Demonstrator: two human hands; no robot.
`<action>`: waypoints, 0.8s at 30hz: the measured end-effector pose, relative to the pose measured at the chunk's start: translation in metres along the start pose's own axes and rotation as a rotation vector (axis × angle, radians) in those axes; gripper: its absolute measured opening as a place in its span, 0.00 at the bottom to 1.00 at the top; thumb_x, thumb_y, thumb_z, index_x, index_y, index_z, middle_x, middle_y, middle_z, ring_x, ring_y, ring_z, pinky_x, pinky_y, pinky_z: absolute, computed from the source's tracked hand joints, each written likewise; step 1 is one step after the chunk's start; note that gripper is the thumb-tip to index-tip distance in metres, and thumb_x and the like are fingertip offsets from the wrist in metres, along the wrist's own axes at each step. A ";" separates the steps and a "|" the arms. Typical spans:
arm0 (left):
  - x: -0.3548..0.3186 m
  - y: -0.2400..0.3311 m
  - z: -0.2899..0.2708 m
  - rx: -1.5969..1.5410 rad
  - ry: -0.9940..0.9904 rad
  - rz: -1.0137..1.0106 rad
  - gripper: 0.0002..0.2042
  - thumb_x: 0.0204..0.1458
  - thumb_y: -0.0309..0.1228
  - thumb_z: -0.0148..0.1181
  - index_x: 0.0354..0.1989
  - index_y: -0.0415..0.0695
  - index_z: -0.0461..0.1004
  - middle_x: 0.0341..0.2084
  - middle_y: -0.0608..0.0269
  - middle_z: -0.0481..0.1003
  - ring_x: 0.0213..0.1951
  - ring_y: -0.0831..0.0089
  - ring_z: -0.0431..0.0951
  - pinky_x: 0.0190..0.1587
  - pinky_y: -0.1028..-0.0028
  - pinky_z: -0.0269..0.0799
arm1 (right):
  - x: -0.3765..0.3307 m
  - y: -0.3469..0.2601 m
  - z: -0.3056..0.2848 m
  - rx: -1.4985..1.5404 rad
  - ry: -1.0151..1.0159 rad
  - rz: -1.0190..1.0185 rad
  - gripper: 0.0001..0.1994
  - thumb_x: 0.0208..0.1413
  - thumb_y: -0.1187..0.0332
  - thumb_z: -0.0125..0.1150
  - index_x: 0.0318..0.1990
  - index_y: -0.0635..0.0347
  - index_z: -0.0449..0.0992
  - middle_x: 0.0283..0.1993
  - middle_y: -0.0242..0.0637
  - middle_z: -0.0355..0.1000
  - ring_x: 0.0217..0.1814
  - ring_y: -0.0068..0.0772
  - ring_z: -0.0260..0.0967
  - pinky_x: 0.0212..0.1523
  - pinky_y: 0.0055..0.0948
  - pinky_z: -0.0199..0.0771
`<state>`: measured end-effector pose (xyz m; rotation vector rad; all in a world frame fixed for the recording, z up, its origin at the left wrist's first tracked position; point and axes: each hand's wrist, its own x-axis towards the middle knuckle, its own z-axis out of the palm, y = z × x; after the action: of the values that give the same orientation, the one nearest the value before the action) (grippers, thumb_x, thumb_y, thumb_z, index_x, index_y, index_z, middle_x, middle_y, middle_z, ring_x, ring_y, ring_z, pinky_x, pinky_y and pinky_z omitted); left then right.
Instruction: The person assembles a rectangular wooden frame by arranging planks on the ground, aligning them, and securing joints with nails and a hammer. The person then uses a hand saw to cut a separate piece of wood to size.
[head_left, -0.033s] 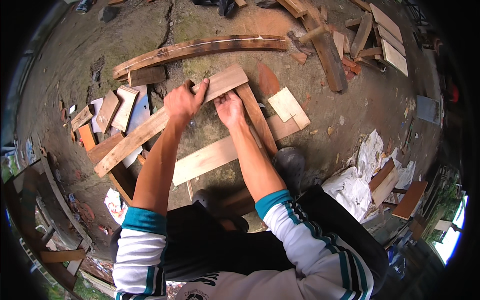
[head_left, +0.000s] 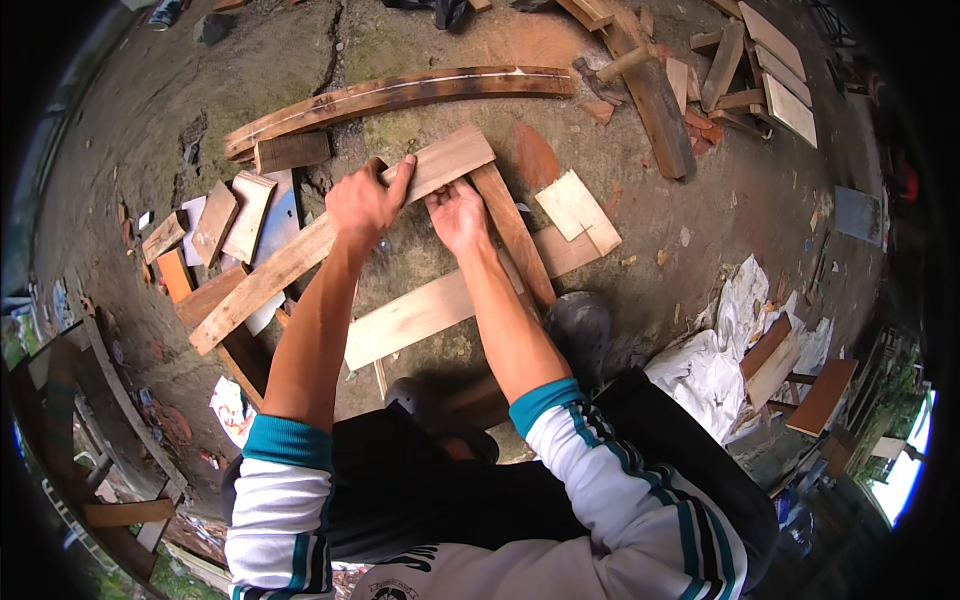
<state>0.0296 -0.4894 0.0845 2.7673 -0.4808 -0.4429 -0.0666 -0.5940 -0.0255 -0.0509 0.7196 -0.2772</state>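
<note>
My left hand (head_left: pixel 368 200) is closed over the upper edge of a long pale plank (head_left: pixel 290 268) that runs diagonally from lower left to upper right across the dirt ground. My right hand (head_left: pixel 458 215) sits just beside it, gripping the top end of a reddish-brown plank (head_left: pixel 520 245) where it passes under the long plank. A second pale plank (head_left: pixel 430 312) lies crosswise beneath both. A small square pale board (head_left: pixel 577 210) rests on its right end.
A long curved wooden strip (head_left: pixel 400 92) lies beyond the hands. Several short offcuts (head_left: pixel 235 215) are scattered at left. A dark beam (head_left: pixel 655 95) and stacked boards (head_left: pixel 780 80) lie at upper right. White sacks (head_left: pixel 710 365) and my grey shoe (head_left: pixel 580 325) are at right.
</note>
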 end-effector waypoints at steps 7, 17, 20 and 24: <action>-0.002 0.002 -0.005 0.024 -0.053 -0.042 0.35 0.57 0.67 0.45 0.37 0.44 0.83 0.26 0.42 0.81 0.36 0.44 0.82 0.42 0.54 0.76 | 0.002 -0.002 0.005 0.006 -0.030 0.019 0.10 0.67 0.65 0.56 0.51 0.58 0.75 0.45 0.29 0.72 0.46 0.25 0.68 0.45 0.26 0.68; 0.004 0.003 -0.005 0.024 -0.032 -0.032 0.36 0.56 0.68 0.44 0.37 0.43 0.82 0.26 0.41 0.80 0.36 0.45 0.83 0.41 0.55 0.76 | 0.015 -0.002 0.019 0.043 -0.062 -0.011 0.18 0.65 0.66 0.56 0.60 0.61 0.71 0.61 0.38 0.71 0.63 0.36 0.68 0.67 0.37 0.68; 0.004 0.004 -0.006 0.033 -0.041 -0.035 0.37 0.56 0.69 0.44 0.38 0.44 0.82 0.26 0.41 0.80 0.36 0.45 0.83 0.42 0.55 0.76 | 0.017 -0.004 0.009 0.031 -0.123 -0.016 0.18 0.66 0.67 0.55 0.60 0.61 0.71 0.61 0.38 0.71 0.63 0.36 0.68 0.66 0.36 0.68; 0.005 0.007 -0.006 0.046 -0.068 -0.040 0.38 0.55 0.70 0.42 0.38 0.43 0.82 0.26 0.41 0.81 0.36 0.47 0.83 0.42 0.56 0.76 | 0.025 -0.003 0.002 0.051 -0.123 -0.047 0.18 0.66 0.70 0.54 0.60 0.65 0.70 0.61 0.43 0.71 0.64 0.38 0.68 0.67 0.37 0.68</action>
<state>0.0342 -0.4956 0.0913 2.8184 -0.4571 -0.5435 -0.0484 -0.6032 -0.0400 -0.0361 0.5896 -0.3343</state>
